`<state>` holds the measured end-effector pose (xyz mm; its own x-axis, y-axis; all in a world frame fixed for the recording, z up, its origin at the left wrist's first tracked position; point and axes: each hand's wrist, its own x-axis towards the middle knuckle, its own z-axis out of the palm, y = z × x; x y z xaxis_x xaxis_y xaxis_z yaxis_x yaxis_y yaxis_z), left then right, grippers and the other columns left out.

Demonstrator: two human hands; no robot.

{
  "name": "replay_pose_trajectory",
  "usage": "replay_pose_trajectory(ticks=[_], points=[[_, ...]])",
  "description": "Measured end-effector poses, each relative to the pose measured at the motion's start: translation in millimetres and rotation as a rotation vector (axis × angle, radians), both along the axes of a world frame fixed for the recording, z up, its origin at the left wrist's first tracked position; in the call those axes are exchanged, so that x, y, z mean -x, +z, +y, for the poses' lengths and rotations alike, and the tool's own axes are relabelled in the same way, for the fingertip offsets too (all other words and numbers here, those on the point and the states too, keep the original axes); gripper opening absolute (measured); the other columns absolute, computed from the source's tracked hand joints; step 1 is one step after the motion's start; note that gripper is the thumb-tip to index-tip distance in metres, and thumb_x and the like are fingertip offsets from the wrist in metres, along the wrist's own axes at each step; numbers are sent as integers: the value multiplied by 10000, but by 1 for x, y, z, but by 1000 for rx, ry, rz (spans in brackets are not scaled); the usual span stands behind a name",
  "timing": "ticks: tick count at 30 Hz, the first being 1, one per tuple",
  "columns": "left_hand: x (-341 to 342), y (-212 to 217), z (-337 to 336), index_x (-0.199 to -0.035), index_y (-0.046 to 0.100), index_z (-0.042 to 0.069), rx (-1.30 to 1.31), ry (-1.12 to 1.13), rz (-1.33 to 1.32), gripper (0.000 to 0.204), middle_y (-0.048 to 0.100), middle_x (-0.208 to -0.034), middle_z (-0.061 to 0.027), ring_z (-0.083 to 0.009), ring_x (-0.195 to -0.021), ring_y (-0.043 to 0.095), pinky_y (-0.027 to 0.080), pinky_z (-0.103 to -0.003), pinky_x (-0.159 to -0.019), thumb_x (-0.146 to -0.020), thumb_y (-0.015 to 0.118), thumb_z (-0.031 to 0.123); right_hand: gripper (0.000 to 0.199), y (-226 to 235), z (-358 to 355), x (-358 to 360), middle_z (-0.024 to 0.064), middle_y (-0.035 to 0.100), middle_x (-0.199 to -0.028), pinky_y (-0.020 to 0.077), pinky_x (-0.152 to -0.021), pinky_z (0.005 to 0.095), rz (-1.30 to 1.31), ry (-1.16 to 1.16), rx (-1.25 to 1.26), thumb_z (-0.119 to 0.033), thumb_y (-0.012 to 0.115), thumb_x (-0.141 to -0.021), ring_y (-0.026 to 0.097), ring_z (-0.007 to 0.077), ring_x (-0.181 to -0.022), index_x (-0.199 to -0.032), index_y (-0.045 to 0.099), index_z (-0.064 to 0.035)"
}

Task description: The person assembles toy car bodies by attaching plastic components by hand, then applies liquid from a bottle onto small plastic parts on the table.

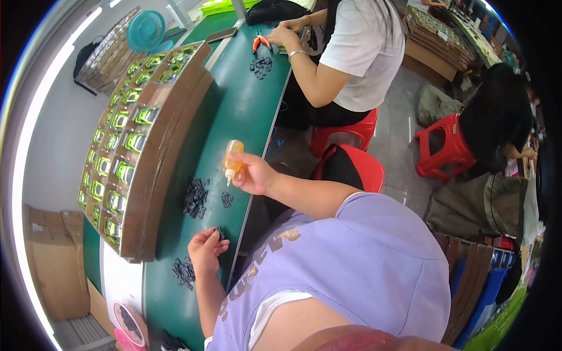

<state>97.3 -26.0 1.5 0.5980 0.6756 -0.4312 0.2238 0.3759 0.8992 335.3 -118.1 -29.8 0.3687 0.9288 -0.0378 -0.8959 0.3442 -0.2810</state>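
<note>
In my right hand [256, 175] is a small squeeze bottle [234, 150] of yellowish liquid, tilted with its thin white nozzle pointing down at the green tabletop [225, 126]. Just under the nozzle lies a small cluster of black plastic pieces [227, 200]. My left hand [206, 250] pinches a small dark piece [219, 232] between thumb and fingers, low over the table. Between the hands and the cartons is a larger heap of black pieces [196, 198]. Another heap of black pieces [184, 272] sits beside my left wrist.
Stacked cardboard trays [170, 134] holding green-and-clear packs line the table's far side. A co-worker [357, 52] sits to the right, near orange-handled pliers [261, 43] and more black pieces [261, 68]. Red stools [446, 146] stand behind; a pink basket [130, 323] is at lower left.
</note>
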Motion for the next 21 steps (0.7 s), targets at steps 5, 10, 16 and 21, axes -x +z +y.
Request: replay_pose_trajectory(ticks=[5, 10, 16, 21], points=[[-8, 1, -2, -1012, 600, -79, -115, -17, 98, 188, 663, -808, -122, -190, -604, 671, 558, -274, -511, -868, 645, 33, 201, -9, -4, -3, 70, 625, -843, 427, -481, 221, 58, 24, -47, -247, 659, -886, 539, 105, -568, -973, 585, -81], [-23, 4, -3, -988, 630, -22, -184, 3, 148, 208, 654, -786, -77, -150, -626, 659, 549, -255, -542, -828, 708, 86, 285, -17, -2, -10, 110, 642, -848, 459, -497, 251, 62, 2, 22, -272, 624, -890, 578, 145, -634, -1012, 591, -17], [-53, 1, 10, -963, 629, -64, -230, -27, 198, 192, 663, -800, -105, -166, -651, 680, 561, -262, -568, -830, 692, 58, 319, -9, -1, -20, 141, 642, -897, 394, -523, 239, -4, 70, -77, -282, 633, -893, 520, 101, -578, -1029, 592, 3], [-82, -4, 5, -1028, 643, -90, -297, -36, 105, 229, 678, -892, -133, -177, -733, 689, 574, -248, -632, -883, 662, 86, 374, -13, 5, -19, 149, 620, -945, 375, -523, 239, 13, 128, -90, -293, 625, -895, 490, 112, -588, -1086, 565, 24]])
